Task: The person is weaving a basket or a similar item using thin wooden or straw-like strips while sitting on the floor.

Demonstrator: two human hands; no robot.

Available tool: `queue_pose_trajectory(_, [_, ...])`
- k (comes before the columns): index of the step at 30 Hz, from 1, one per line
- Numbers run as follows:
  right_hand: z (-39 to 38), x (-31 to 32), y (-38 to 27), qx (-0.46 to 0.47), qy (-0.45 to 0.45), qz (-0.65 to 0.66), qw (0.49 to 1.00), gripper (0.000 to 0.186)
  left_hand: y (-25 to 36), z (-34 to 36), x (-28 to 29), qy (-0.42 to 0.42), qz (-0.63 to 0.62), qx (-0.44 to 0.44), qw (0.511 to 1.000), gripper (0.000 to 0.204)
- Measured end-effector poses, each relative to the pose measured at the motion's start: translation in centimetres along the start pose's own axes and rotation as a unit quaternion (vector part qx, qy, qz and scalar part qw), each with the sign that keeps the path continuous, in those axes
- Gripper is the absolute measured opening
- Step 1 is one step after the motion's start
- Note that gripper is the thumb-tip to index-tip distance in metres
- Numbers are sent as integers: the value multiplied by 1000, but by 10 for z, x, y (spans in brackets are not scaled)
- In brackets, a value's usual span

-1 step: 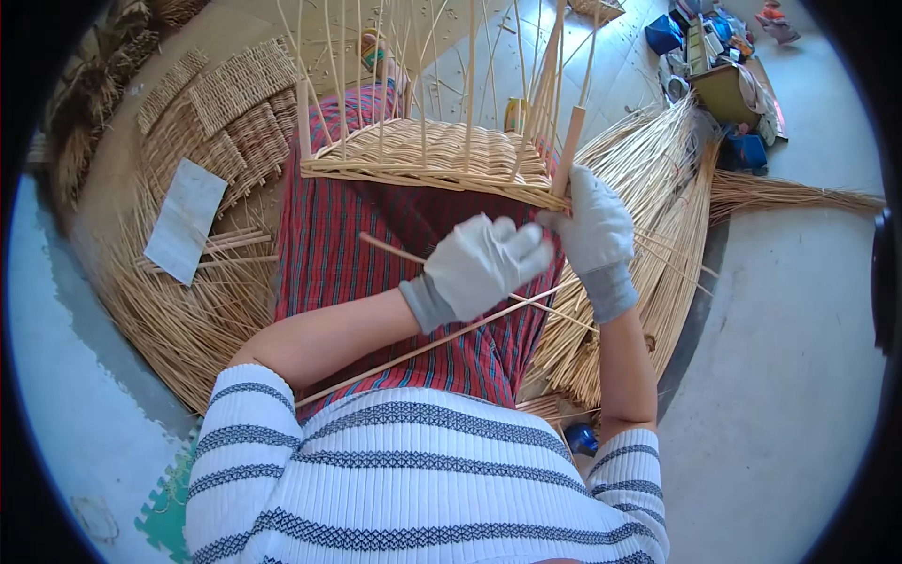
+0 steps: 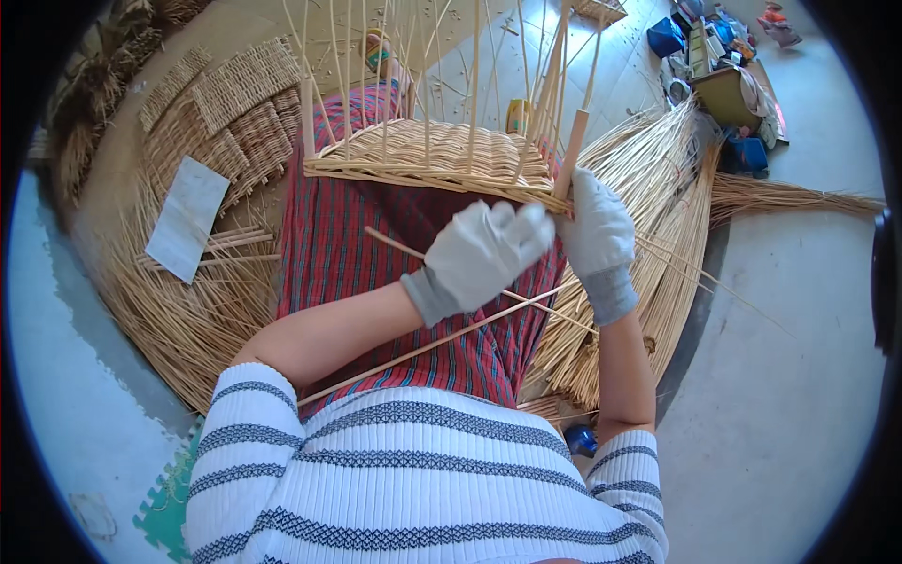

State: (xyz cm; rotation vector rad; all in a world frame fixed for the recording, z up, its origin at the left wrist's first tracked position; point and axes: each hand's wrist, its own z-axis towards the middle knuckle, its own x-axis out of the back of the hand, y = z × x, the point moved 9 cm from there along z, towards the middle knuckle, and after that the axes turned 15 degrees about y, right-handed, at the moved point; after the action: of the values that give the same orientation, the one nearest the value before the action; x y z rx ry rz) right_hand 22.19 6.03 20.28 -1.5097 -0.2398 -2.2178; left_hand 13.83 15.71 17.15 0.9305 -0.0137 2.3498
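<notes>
The half-made basket (image 2: 451, 150) sits in the upper middle of the frame, over the red checked cloth (image 2: 324, 226) that covers the person's lap. It is pale straw yellow, with a flat bottom woven in close, wavy rows that catch the light. Along its near side runs a thicker twisted edge (image 2: 423, 176), slightly lower at its right end. Thin, bare canes (image 2: 474, 94) rise from the bottom towards the top of the frame, some straight, some leaning across one another, with spaces between them; on the right several crowd together. A stout, smooth wooden post (image 2: 571, 155) stands at the near right corner, tilted a little to the right, and another post (image 2: 307, 117) marks the near left corner.

The right hand (image 2: 601, 221), in a pale glove with a grey cuff, is closed on that near right corner, beside the foot of the post. The left hand (image 2: 484, 254), gloved alike, is just below the twisted edge, its fingers loosely bent and pointing right (their tips are blurred, so I cannot tell whether they grip anything). A stick (image 2: 390, 241) passes behind it at a slant, and a long rod (image 2: 413, 352) slopes across the lap below.
</notes>
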Motion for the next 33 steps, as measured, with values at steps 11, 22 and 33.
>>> queue_pose_trajectory(11, [-4,-9,-6,37,36,25,998,31,-38,13,-38,-27,42,-5,999,22])
queue_pose_trajectory(22, [-112,-12,-88,212,-290,270,893,45,-51,11,-30,9,-78,69,995,35])
queue_pose_trajectory(33, [-164,-16,-80,120,-429,328,833,55,-45,22,-22,56,-142,110,982,15])
